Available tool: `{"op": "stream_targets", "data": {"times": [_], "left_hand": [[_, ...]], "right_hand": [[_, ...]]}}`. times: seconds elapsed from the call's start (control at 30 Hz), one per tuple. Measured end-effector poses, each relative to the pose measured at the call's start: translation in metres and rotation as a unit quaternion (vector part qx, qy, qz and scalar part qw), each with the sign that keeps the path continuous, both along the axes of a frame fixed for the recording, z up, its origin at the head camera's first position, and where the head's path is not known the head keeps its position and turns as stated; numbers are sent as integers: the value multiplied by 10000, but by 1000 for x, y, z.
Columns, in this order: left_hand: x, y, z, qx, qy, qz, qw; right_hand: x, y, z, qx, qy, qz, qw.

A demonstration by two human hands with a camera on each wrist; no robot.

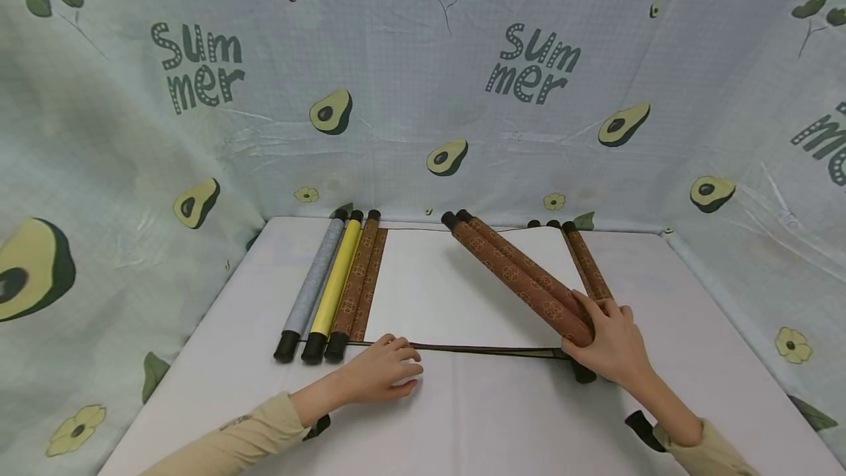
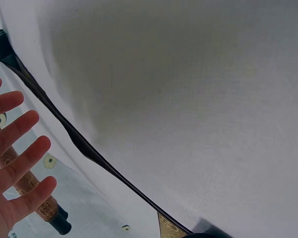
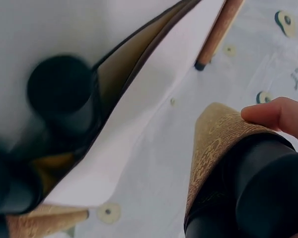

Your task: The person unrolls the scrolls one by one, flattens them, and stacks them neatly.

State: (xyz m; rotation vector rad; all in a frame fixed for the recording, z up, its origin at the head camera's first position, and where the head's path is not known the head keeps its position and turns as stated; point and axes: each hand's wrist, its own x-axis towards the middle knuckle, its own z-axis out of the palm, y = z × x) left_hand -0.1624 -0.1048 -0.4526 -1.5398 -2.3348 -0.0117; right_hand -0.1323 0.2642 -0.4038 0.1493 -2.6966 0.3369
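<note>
In the head view my right hand grips the near end of a brown patterned scroll, rolled into two rollers side by side with black end knobs. The scroll is tilted, its far end pointing up and left, above a white sheet. The right wrist view shows its patterned end and black knobs, with fingers over the wrap. My left hand holds nothing; its fingers are spread, as the left wrist view shows, by the sheet's dark near edge.
Grey, yellow and brown rollers lie along the sheet's left side. Brown rollers lie at its right side, partly behind my right hand. A patterned cloth hangs around the white table.
</note>
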Motion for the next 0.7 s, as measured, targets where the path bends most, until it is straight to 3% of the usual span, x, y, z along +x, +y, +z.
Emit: {"op": "stream_targets", "data": {"times": [0.2,0.7], "left_hand": [[1,0,0,-77,-12,30,10000],[2,0,-4,-58,-53,-3,10000]], "right_hand": [[1,-17,-7,105,149,210,9996],[4,-56,-23,229,-306,240,9990]]}}
